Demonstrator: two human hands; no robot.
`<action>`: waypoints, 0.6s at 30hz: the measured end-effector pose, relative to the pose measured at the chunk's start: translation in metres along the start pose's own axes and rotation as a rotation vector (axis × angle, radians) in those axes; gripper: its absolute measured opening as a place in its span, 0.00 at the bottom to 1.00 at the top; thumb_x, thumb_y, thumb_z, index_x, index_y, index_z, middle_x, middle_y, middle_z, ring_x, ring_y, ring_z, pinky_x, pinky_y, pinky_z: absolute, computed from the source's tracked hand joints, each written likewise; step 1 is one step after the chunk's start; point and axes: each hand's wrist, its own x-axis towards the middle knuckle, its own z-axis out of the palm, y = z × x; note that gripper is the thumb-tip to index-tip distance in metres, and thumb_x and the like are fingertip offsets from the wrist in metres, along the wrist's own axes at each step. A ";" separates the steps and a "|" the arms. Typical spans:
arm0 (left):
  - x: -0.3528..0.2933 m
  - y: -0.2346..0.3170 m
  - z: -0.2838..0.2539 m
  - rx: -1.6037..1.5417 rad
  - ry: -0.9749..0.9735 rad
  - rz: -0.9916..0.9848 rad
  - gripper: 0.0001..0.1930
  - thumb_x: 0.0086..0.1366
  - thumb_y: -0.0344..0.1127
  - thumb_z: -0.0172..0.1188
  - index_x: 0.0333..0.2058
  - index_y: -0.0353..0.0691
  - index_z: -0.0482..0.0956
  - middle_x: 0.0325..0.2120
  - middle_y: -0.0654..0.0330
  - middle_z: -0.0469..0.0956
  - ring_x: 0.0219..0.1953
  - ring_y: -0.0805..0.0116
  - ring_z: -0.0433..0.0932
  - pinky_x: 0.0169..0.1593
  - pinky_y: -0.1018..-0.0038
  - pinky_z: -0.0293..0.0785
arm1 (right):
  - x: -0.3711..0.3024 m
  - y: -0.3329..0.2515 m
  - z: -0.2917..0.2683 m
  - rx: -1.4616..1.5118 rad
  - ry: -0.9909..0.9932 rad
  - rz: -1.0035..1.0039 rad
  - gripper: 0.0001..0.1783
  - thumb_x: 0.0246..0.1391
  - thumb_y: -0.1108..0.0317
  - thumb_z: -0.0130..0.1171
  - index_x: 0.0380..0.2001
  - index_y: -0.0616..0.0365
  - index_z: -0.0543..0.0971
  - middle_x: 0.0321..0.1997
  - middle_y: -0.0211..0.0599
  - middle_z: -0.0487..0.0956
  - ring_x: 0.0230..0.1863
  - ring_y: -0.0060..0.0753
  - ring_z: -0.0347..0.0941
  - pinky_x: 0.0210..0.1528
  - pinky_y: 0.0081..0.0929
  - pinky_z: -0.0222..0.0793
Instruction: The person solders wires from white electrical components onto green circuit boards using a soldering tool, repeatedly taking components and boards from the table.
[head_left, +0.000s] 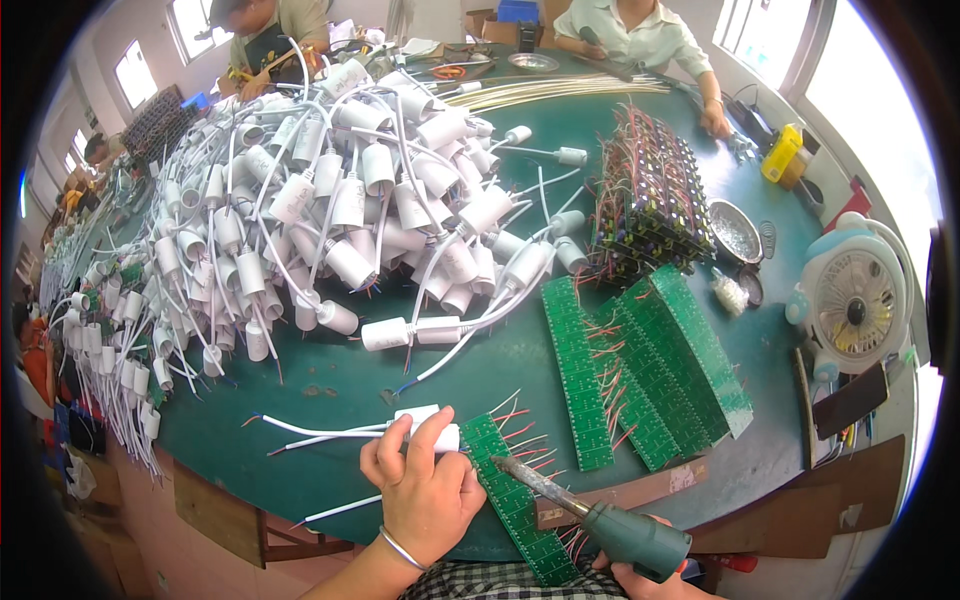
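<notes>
My left hand (425,500) is closed around white cylindrical cable ends (445,437), their white cords trailing left with stripped, coloured wire tips. It presses close to the left edge of a green circuit board strip (518,510) with short red wires along its right side. A soldering iron (630,540) with a dark green body and a worn metal barrel is in my right hand (645,580), which it partly hides. The iron's tip (497,461) is at the board's upper part, just right of the cable ends; whether it touches cannot be made out.
A large heap of white corded cylinders (350,190) covers the table's left. More green board strips (650,370) lie to the right, by a stack of wired boards (650,195). A small fan (855,295) and a metal dish (733,230) stand far right. Two people work across the table.
</notes>
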 end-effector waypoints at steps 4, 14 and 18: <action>0.001 0.001 0.000 -0.004 0.019 -0.010 0.06 0.41 0.30 0.61 0.18 0.44 0.72 0.52 0.59 0.68 0.55 0.48 0.57 0.53 0.53 0.49 | -0.002 0.008 0.002 0.131 0.008 0.075 0.17 0.52 0.73 0.59 0.46 0.65 0.73 0.34 0.39 0.78 0.30 0.28 0.76 0.33 0.27 0.71; 0.001 0.002 0.002 0.010 0.045 -0.028 0.06 0.40 0.30 0.61 0.17 0.44 0.71 0.50 0.62 0.70 0.55 0.51 0.57 0.53 0.53 0.50 | 0.001 0.005 0.006 0.220 0.025 0.130 0.16 0.52 0.72 0.59 0.45 0.66 0.74 0.30 0.36 0.78 0.29 0.26 0.74 0.32 0.26 0.70; 0.001 0.003 0.001 0.008 0.040 -0.040 0.06 0.40 0.31 0.61 0.17 0.44 0.71 0.50 0.62 0.69 0.55 0.51 0.57 0.53 0.52 0.49 | -0.003 0.011 0.006 0.131 -0.034 0.117 0.18 0.50 0.73 0.61 0.46 0.66 0.73 0.33 0.37 0.78 0.30 0.26 0.74 0.33 0.26 0.71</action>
